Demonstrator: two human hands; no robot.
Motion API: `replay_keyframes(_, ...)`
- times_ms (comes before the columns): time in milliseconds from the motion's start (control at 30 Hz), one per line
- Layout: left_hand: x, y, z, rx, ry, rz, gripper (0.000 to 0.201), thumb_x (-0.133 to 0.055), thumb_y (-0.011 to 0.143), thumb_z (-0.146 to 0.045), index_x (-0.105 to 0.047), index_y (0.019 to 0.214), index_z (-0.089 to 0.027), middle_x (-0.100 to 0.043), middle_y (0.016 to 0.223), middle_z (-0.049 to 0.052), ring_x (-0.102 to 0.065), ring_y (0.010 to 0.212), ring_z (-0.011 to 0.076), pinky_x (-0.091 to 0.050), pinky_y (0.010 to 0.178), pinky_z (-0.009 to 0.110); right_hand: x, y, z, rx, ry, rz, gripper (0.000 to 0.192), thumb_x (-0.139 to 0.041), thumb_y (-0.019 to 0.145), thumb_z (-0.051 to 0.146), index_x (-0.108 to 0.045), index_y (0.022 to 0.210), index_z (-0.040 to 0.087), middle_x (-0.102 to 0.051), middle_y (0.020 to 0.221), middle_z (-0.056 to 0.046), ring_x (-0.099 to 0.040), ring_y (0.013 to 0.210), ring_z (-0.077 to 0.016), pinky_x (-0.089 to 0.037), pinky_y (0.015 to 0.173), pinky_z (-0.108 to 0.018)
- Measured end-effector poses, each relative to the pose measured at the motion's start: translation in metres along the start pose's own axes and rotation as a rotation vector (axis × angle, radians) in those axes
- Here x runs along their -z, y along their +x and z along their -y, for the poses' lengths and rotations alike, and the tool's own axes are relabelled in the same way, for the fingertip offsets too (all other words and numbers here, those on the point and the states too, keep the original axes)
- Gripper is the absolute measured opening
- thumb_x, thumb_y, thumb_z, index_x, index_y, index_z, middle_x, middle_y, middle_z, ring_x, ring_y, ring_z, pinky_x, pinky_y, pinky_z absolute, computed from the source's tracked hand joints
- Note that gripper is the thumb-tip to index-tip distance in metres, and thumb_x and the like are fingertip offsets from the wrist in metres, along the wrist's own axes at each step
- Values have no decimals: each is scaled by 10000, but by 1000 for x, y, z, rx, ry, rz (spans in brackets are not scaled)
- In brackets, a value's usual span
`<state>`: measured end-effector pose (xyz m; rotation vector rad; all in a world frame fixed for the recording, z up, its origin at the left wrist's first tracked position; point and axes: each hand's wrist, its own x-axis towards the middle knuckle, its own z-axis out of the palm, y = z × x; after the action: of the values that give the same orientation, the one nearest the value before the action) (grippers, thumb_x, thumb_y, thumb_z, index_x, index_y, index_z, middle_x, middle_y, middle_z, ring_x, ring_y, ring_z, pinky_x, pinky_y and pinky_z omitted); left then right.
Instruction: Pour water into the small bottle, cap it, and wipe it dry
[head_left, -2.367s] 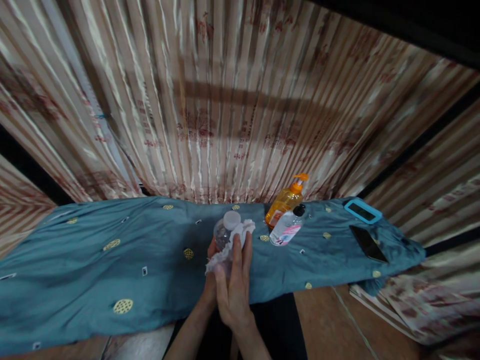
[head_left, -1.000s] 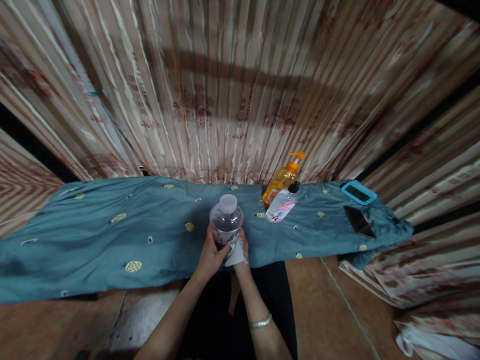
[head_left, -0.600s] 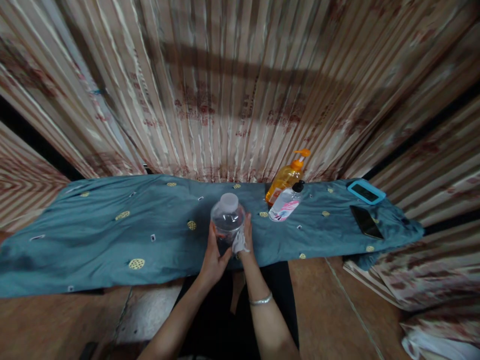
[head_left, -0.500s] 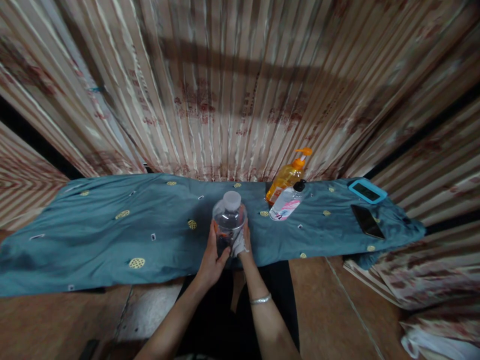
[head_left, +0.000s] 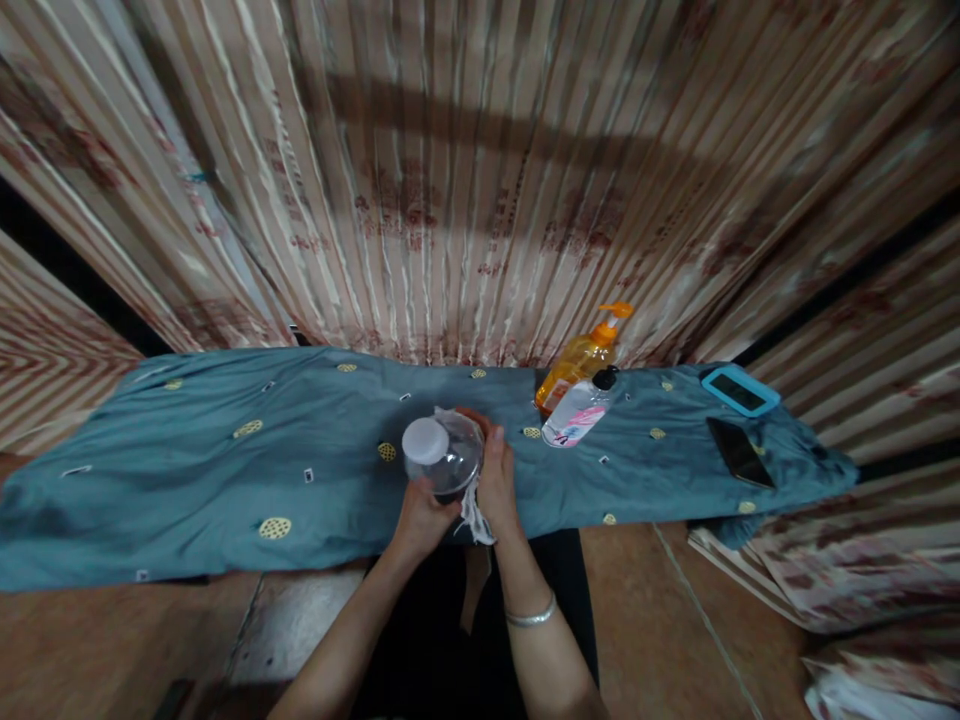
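Note:
A clear plastic bottle (head_left: 448,456) with a white cap (head_left: 424,440) is tilted toward me above the near edge of a blue patterned cloth (head_left: 225,470). My left hand (head_left: 420,520) grips the bottle's lower part from below. My right hand (head_left: 496,478) presses a white rag (head_left: 474,510) against the bottle's right side, its fingers wrapped around the far side. The rag's frayed end hangs below my palm.
An orange pump bottle (head_left: 581,358) and a small clear bottle with a black cap (head_left: 576,420) stand at the back right. A phone in a blue case (head_left: 740,390) and a dark phone (head_left: 739,452) lie at the cloth's right end. Striped curtains (head_left: 465,180) hang behind.
The bottle has tipped from upright so its cap points left and toward me. My right hand with the rag has slid up around the bottle's far side.

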<state>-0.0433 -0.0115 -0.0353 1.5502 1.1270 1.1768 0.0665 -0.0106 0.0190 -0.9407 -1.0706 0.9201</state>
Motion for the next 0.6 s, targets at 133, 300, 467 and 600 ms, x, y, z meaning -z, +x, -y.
replay_keyframes(133, 5, 2, -3, 53, 145, 56, 349, -728, 649, -246, -690, 984, -157, -754, 1039, 104, -686, 1016, 299, -505, 994, 461, 6, 4, -24, -86, -2, 1, 639, -334, 963, 694, -706, 1054, 182, -702, 989, -79, -651, 962, -215, -504, 879, -349)
replay_keyframes(300, 12, 0, 1, 93, 158, -97, 651, -754, 623, -252, -515, 1221, -155, -697, 1088, 92, -680, 989, 259, -528, 939, 430, 8, -8, -65, -195, 24, -131, 523, -461, 964, 640, -652, 961, 153, -659, 861, -44, -638, 783, -162, -536, 782, -358)
replay_keyframes(467, 16, -1, 10, -14, 226, -154, 638, -784, 554, -226, -542, 1141, -159, -623, 1137, 102, -590, 1147, 300, -456, 1040, 476, 0, -15, -76, -237, 89, -227, 409, -541, 969, 539, -613, 885, 145, -596, 782, -4, -582, 676, -128, -525, 670, -297)
replay_keyframes(600, 17, -2, 12, -36, 239, -133, 659, -804, 565, -281, -540, 1157, -164, -592, 1151, 93, -578, 1141, 295, -460, 1030, 478, -1, -1, -51, -209, 159, -257, 441, -532, 960, 574, -621, 925, 143, -619, 826, -21, -604, 711, -138, -535, 696, -316)
